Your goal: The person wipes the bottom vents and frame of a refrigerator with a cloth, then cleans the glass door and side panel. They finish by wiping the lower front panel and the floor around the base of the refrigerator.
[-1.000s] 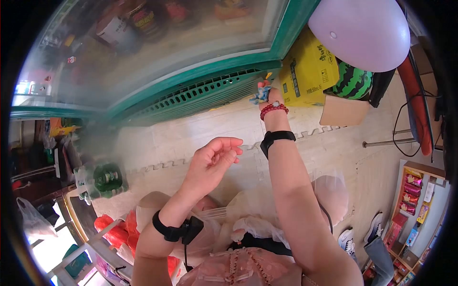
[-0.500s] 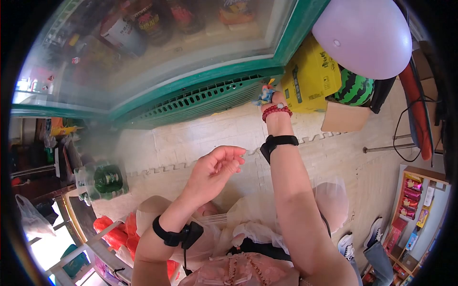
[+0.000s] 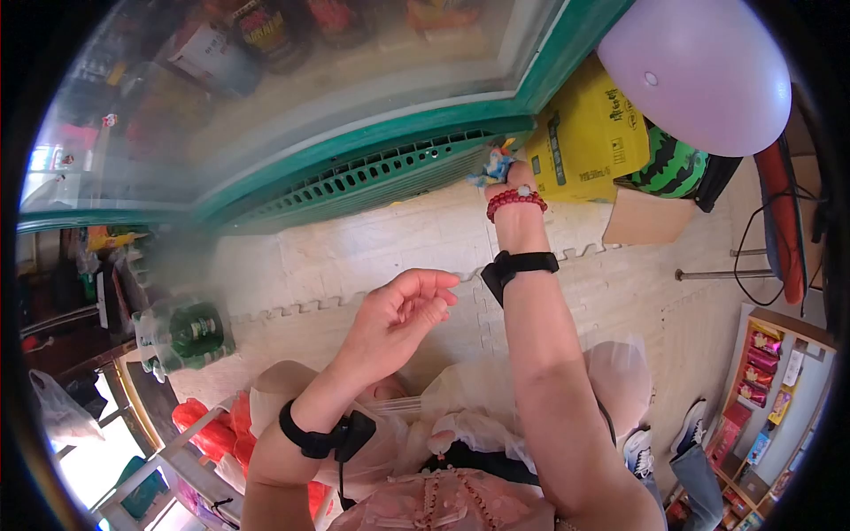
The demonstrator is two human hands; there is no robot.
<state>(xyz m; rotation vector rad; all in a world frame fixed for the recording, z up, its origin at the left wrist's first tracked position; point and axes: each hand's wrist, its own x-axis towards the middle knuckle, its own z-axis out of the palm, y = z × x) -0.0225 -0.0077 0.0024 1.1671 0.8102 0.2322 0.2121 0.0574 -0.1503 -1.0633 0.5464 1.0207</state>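
Note:
My right hand (image 3: 513, 181), with a red bead bracelet (image 3: 517, 200) at its wrist, is stretched far forward to the foot of the green-framed glass-door cooler (image 3: 372, 164). Its fingers are closed on a small crumpled blue, white and orange wrapper (image 3: 496, 165), beside the cooler's slotted lower panel. What kind of wrapper it is does not show. Nearer to me, my left hand (image 3: 403, 319) hovers above the pale floor mat (image 3: 354, 265). Its fingers are loosely curled, thumb and forefinger apart, with nothing seen between them.
A yellow carton (image 3: 589, 146), a green striped ball (image 3: 671, 164) and a lilac balloon (image 3: 695, 75) crowd the right of the cooler. Green bottles (image 3: 190, 332) stand at left. A snack shelf (image 3: 775, 380) and another person's shoes (image 3: 691, 425) are at lower right.
My view has shifted slightly, so the carton, ball and balloon sit farther right. My right hand stays low by the cooler with the wrapper; my left hand keeps its pose.

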